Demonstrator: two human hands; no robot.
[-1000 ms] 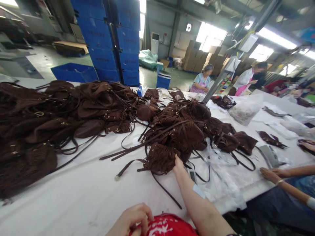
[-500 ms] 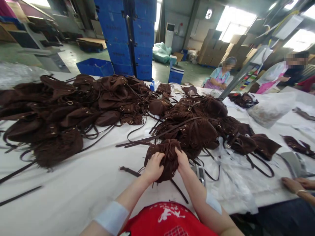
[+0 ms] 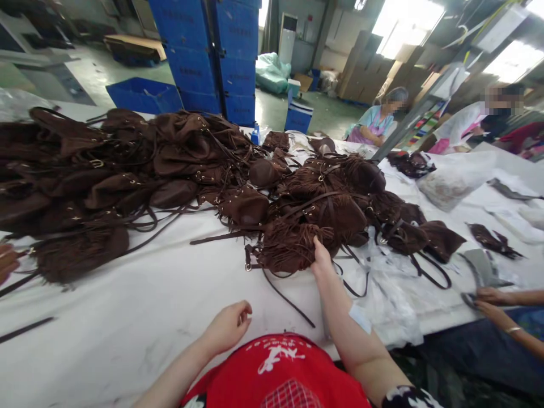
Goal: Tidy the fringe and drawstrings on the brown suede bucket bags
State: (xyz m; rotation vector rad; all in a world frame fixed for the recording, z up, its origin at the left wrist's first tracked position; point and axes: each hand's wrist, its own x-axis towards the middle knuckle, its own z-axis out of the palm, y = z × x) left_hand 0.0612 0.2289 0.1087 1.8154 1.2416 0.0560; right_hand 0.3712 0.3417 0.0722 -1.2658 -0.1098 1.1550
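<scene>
A dark brown fringed bag [image 3: 284, 249] lies on the white table against a pile of similar bags. My right hand [image 3: 322, 256] grips its right edge, the fingertips partly lost in the fringe. Closer to my body, my left hand [image 3: 232, 326] hovers over the table, holding nothing, with loosely curled fingers. A buckled strap [image 3: 250, 260] sticks out at the bag's left side. One long thin strap [image 3: 289, 299] trails from beneath it towards me.
More brown bags [image 3: 102, 164] are heaped on the left, where another person's hand [image 3: 6, 262] reaches in. Clear plastic bags [image 3: 395, 300] lie to the right, near a co-worker's hands [image 3: 495, 303]. Behind the table stand stacked blue crates [image 3: 191, 62]. Two people work at the far right.
My left hand has let go of the fringed bag and drawn back towards my body. The bag now rests farther forward against the pile. Another person's hand has appeared at the left edge.
</scene>
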